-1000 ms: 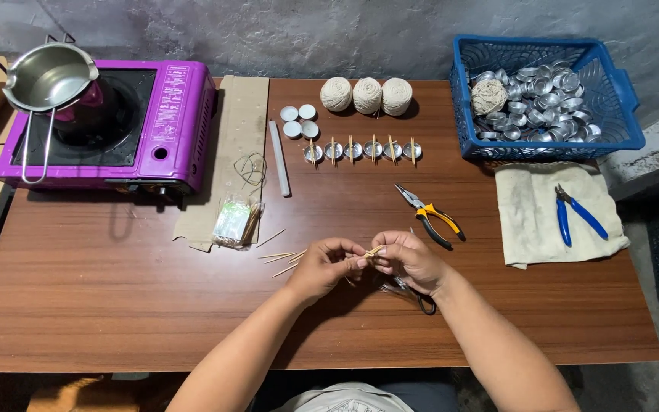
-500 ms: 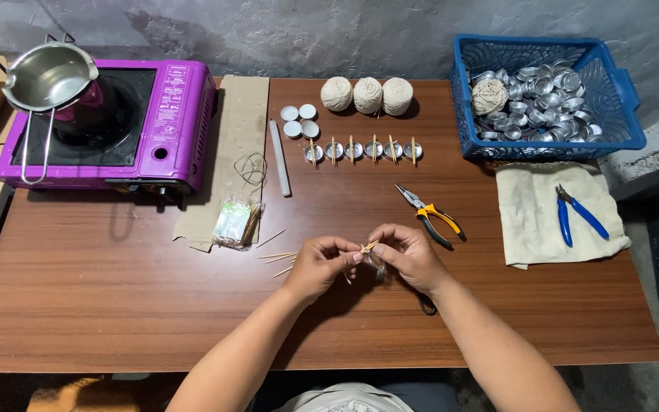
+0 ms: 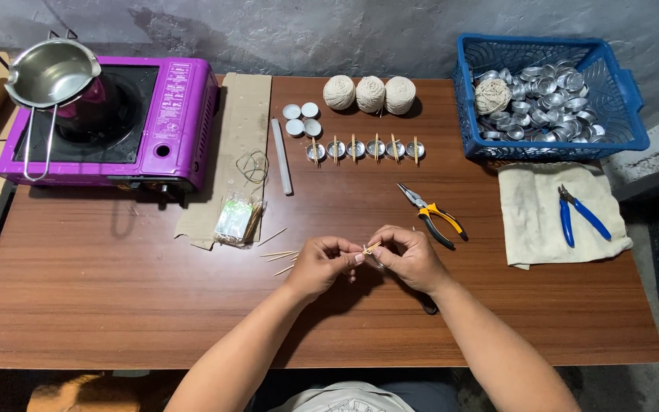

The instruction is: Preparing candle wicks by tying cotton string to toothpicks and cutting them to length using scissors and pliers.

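Head view. Both hands meet above the middle of the brown wooden table [image 3: 116, 305]. The left hand [image 3: 320, 263] and the right hand [image 3: 412, 258] each pinch one end of a small bundle of thin wooden sticks [image 3: 371, 248], held between the fingertips just clear of the tabletop; whether anything else is gripped with the sticks cannot be told. A few loose sticks [image 3: 282, 255] lie on the table just left of the left hand. A dark object shows partly beneath the right wrist, too hidden to identify.

Beyond the hands lie yellow-handled pliers [image 3: 435, 214] and, farther back, a row of 6 small metal cups [image 3: 364, 149], each with a stick laid across it. Behind the row stand 3 balls of pale string [image 3: 370, 94] and 3 white discs [image 3: 301, 119]. A blue basket [image 3: 634, 114] at the right rear holds many metal cups and another string ball. Blue-handled cutters [image 3: 583, 215] rest on a cream cloth [image 3: 528, 221]. At the left rear, a purple stove [image 3: 181, 122] carries a steel pot [image 3: 51, 72].
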